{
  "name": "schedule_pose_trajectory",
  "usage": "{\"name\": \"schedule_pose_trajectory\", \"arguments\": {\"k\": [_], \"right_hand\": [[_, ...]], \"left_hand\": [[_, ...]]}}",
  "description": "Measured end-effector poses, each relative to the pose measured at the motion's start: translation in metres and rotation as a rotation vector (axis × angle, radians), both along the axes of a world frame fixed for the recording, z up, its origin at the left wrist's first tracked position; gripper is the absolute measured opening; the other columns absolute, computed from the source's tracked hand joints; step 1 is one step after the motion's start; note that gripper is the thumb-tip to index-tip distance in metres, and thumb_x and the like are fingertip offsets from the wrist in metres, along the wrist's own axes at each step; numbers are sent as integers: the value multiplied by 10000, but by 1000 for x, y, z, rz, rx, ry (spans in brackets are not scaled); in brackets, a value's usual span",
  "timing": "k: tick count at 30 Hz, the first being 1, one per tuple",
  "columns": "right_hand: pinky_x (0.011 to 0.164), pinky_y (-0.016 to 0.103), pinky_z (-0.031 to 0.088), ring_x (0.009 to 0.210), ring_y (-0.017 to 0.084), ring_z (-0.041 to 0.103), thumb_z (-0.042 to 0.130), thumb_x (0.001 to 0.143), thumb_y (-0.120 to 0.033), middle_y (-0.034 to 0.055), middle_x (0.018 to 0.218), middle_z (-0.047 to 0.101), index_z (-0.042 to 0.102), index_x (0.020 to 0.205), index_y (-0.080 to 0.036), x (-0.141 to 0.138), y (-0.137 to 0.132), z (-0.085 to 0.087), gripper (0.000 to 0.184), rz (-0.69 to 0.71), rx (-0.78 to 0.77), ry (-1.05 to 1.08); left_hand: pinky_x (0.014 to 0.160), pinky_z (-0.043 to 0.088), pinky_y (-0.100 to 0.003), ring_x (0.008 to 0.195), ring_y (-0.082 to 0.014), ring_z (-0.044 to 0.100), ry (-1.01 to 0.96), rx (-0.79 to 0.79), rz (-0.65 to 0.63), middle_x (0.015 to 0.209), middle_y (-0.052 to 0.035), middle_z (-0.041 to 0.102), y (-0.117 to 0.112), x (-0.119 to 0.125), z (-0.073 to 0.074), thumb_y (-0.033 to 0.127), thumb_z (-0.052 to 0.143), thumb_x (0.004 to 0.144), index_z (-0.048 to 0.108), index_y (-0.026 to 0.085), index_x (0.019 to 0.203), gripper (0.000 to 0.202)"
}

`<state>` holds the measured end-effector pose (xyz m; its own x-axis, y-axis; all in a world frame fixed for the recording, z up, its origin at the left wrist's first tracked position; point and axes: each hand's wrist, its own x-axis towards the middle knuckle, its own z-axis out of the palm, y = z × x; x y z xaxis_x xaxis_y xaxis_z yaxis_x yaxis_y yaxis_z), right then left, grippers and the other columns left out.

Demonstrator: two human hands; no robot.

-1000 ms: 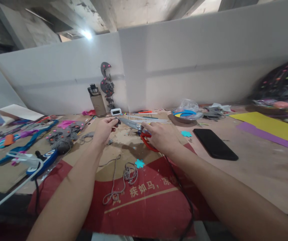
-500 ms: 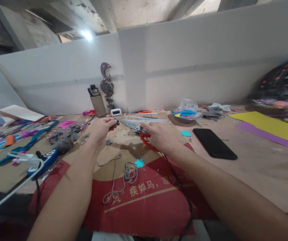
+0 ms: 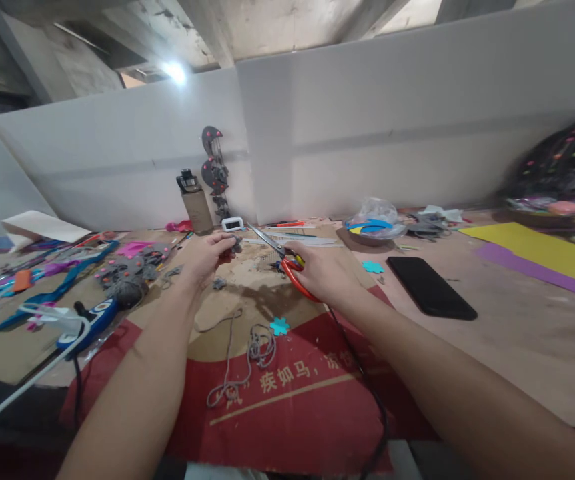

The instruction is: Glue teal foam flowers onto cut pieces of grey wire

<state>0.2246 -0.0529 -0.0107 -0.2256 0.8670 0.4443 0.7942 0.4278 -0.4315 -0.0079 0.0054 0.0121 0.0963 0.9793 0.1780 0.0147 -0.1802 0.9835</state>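
My right hand (image 3: 323,272) is closed round the red handles of a pair of scissors (image 3: 278,254), whose metal blades point up and to the left. My left hand (image 3: 207,257) pinches a small dark grey piece (image 3: 236,245) between its fingertips, a short way left of the blade tips. Both hands hover over a brown cardboard sheet (image 3: 247,280) with a red printed part. Grey cord (image 3: 252,350) and a small turquoise flower cutout (image 3: 280,326) lie on the cardboard below my hands.
A black phone (image 3: 431,288) lies right of my hands. A blue glue gun (image 3: 90,320) with a white cable and many coloured foam pieces (image 3: 67,270) sit at left. A bottle (image 3: 196,203), a bowl with a plastic bag (image 3: 375,223) and yellow and purple sheets (image 3: 532,250) stand farther back.
The scissors have swung away from the piece in my left hand, the blades now tilted upward. My left hand stays in about the same place.
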Motion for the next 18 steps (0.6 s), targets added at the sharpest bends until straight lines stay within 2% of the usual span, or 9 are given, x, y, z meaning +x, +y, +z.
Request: {"name": "schedule_pose_trajectory", "arguments": {"k": [4, 7, 13, 18], "right_hand": [[633, 248, 382, 794, 185, 602, 481, 855, -308, 64, 954, 680, 533, 1187, -239, 0, 3, -4, 343, 41, 52, -7], [656, 256, 384, 835, 191, 594, 492, 843, -297, 70, 998, 666, 526, 1191, -239, -1, 4, -7, 354, 20, 69, -31], [594, 250, 326, 756, 184, 578, 513, 831, -330, 63, 907, 688, 572, 1155, -261, 2, 0, -2, 336, -93, 46, -152], [565, 249, 292, 745, 184, 576, 512, 823, -327, 55, 886, 694, 586, 1148, -271, 2, -5, 5, 338, -89, 53, -195]], "left_hand": [[451, 352, -200, 528, -96, 542, -26, -31, -35, 706, -67, 661, -6, 3, 4, 351, 706, 636, 621, 121, 733, 263], [402, 302, -187, 508, -86, 531, -4, -20, -67, 733, -73, 659, -7, 4, 6, 349, 692, 651, 610, 115, 747, 266], [388, 266, -180, 443, -51, 424, 39, 35, -33, 593, 3, 559, -3, 4, 1, 278, 707, 639, 610, 124, 780, 230], [410, 275, -186, 433, -44, 397, 43, 97, 42, 566, 28, 523, 0, 2, -1, 277, 712, 630, 606, 131, 753, 219]]}}
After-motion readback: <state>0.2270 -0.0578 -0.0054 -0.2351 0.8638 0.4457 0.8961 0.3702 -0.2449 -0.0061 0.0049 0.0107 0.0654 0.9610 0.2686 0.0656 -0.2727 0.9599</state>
